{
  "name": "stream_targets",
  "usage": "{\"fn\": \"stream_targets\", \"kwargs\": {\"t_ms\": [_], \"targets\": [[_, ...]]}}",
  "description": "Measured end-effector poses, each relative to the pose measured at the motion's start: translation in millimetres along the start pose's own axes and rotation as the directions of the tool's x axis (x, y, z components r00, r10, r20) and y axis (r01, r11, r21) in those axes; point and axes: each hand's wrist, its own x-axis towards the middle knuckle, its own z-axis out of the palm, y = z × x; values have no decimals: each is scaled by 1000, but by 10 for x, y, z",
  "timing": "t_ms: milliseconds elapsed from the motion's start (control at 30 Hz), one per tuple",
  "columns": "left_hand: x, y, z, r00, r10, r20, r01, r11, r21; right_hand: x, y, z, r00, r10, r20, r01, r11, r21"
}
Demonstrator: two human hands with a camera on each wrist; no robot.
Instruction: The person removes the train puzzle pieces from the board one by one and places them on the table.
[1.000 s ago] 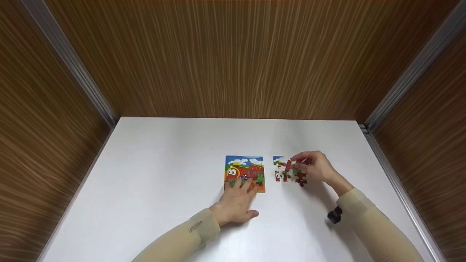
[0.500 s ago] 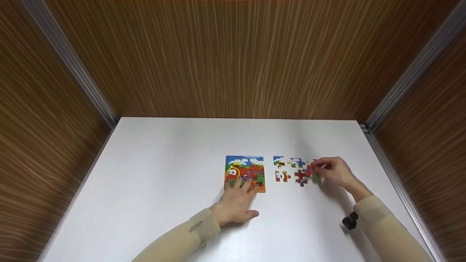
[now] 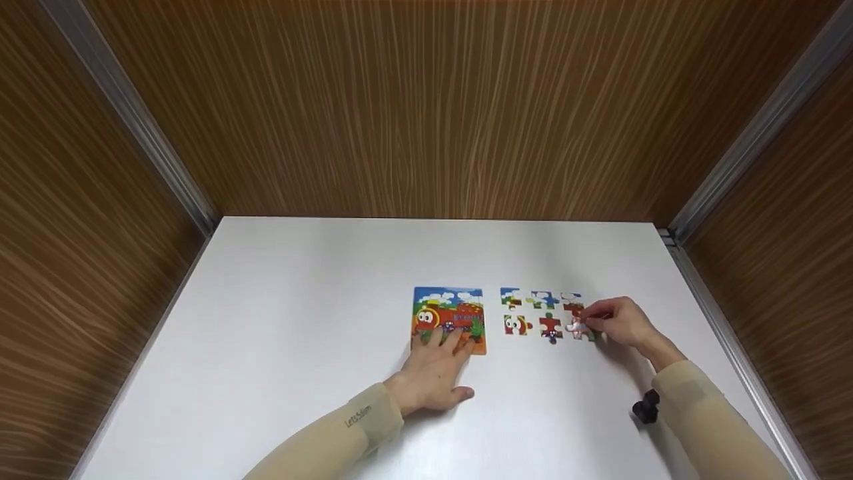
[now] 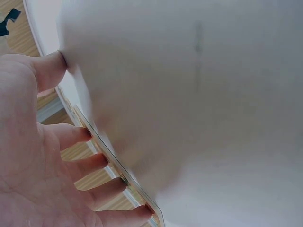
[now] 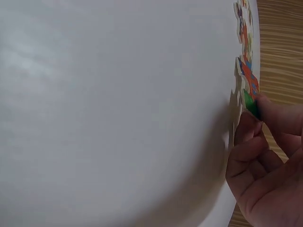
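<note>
A picture puzzle board (image 3: 448, 308) with a red train under a blue sky lies near the table's middle. My left hand (image 3: 433, 377) rests its spread, straight fingers on the board's near part. Seen from the left wrist, the fingertips (image 4: 102, 161) press on the thin board (image 4: 150, 204) beside its edge. To the right, my right hand (image 3: 623, 325) pinches a jigsaw piece (image 5: 250, 80), red with a green corner, between thumb and finger. This piece is at the right end of the near row of loose pieces, and glare whitens part of it in the head view.
Several loose jigsaw pieces (image 3: 516, 325) lie in two rows between the board and my right hand. The white table (image 3: 300, 320) ends at brown wood-grain panels (image 3: 426, 107) at the back and both sides. A small black object (image 3: 645, 407) is at the right wrist.
My right hand has moved right and slightly nearer. Pieces once bunched under it now lie spaced in two rows, with the pinched one at the right. The left hand keeps its place.
</note>
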Motion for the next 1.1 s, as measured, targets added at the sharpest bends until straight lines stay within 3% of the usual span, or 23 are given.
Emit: {"fn": "stream_targets", "kwargs": {"t_ms": [567, 1100], "targets": [[-23, 21, -17, 1000, 5, -2, -5, 1000, -9, 21, -34, 70, 999, -32, -34, 28, 995, -99], [23, 4, -62, 1000, -12, 1, 12, 999, -36, 25, -81, 125, 996, -1, -85, -10, 992, -127]]}}
